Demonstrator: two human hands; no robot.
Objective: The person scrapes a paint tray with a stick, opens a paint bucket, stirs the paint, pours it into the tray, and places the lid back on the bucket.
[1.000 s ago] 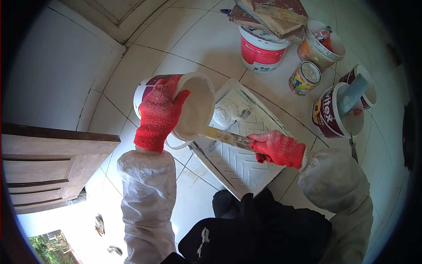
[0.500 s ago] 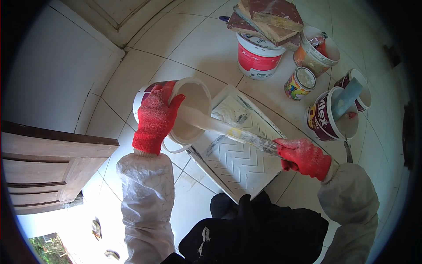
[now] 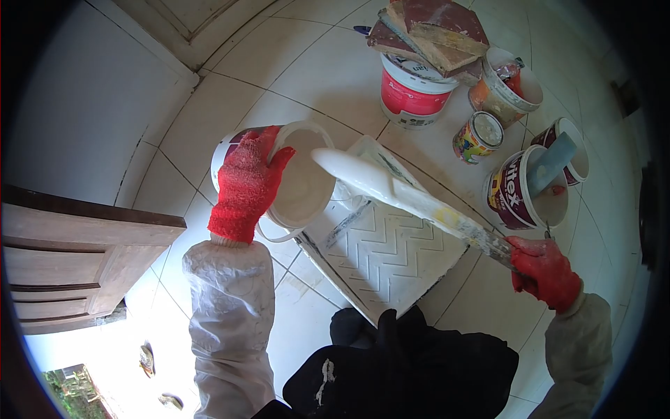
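My left hand (image 3: 250, 185), in a red glove, grips the rim and side of a tilted white paint bucket (image 3: 319, 137), whose mouth faces right. My right hand (image 3: 546, 272), also gloved in red, is closed round the end of a long stirring stick (image 3: 457, 222). The stick's far half is coated in wet white paint, and its tip is outside the bucket, just right of the mouth. Below the stick lies a white paint tray (image 3: 394, 262) with zigzag ridges; the stick hides part of its upper end.
Beyond the tray stand a red-and-white bucket (image 3: 413, 94) topped with worn boards (image 3: 447, 35), a stained bucket (image 3: 506, 91), a small colourful can (image 3: 478, 137) and a Vitex bucket (image 3: 513, 192) holding a bluish blade (image 3: 551, 164). A wooden door (image 3: 84, 258) is at left.
My right hand has moved right and slightly down, drawing the stick out of the bucket and exposing its paint-covered end. My left hand still holds the bucket, nearly in place.
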